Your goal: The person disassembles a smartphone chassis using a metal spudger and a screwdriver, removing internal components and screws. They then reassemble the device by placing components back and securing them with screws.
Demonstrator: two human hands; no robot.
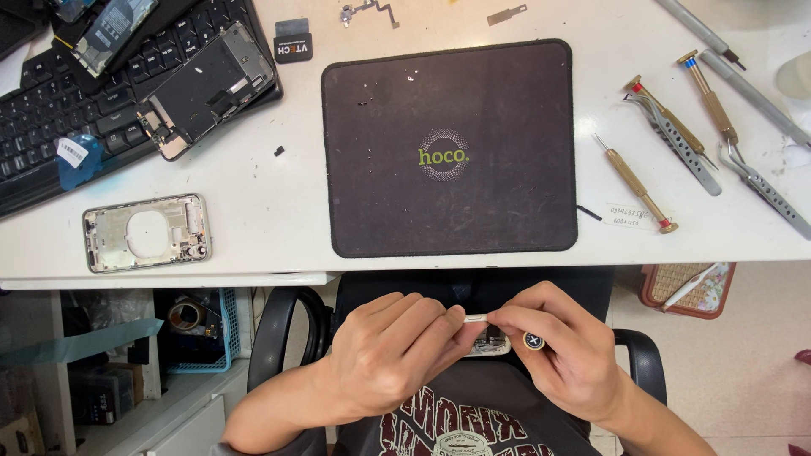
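Both my hands are held together over my lap, below the table's front edge. My left hand [393,350] and my right hand [562,346] pinch a small flat white part [476,318] between their fingertips. A screwdriver with a dark round end cap [534,340] is also tucked in my right hand, its cap facing up. A pale object [490,342] lies just under the fingers, mostly hidden.
A black work mat [452,148] lies mid-table. An empty phone frame [146,233] sits front left, a phone back part [209,89] rests on a black keyboard [51,127]. Brass-handled screwdrivers [634,181] and tweezers [680,143] lie right. A blue basket [198,333] stands below.
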